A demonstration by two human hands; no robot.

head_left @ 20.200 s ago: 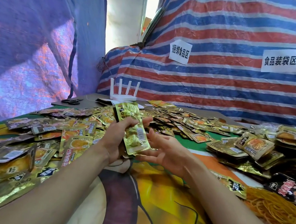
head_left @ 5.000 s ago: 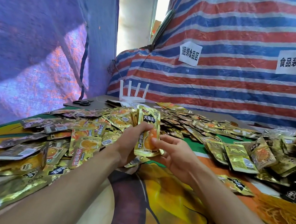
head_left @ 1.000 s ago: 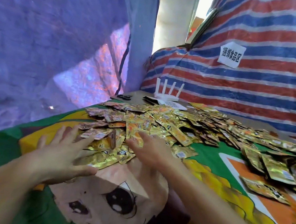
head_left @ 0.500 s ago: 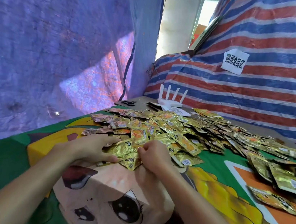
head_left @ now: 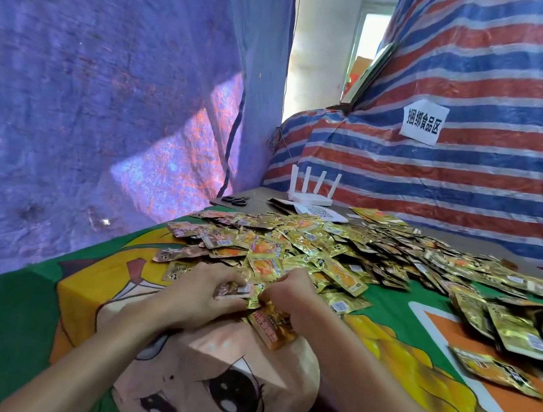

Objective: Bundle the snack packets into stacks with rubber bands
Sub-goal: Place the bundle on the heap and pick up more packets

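**Head view.** The left hand (head_left: 207, 289) and right hand (head_left: 290, 289) meet at the near edge of a wide heap of gold foil snack packets (head_left: 326, 247). The heap is spread over the bench (head_left: 242, 361), which is covered by a cartoon-printed cloth. Both hands have curled fingers, each pinching packets drawn from the heap. An orange-brown packet (head_left: 271, 328) lies partly beneath the right hand. Judged step: gathering loose packets into one stack, not yet squared. The next move appears to call for aligning the edges, then fetching a rubber band; none shows here. A white four-antenna router (head_left: 309, 195) and black scissors (head_left: 234, 200) lie at the far end.
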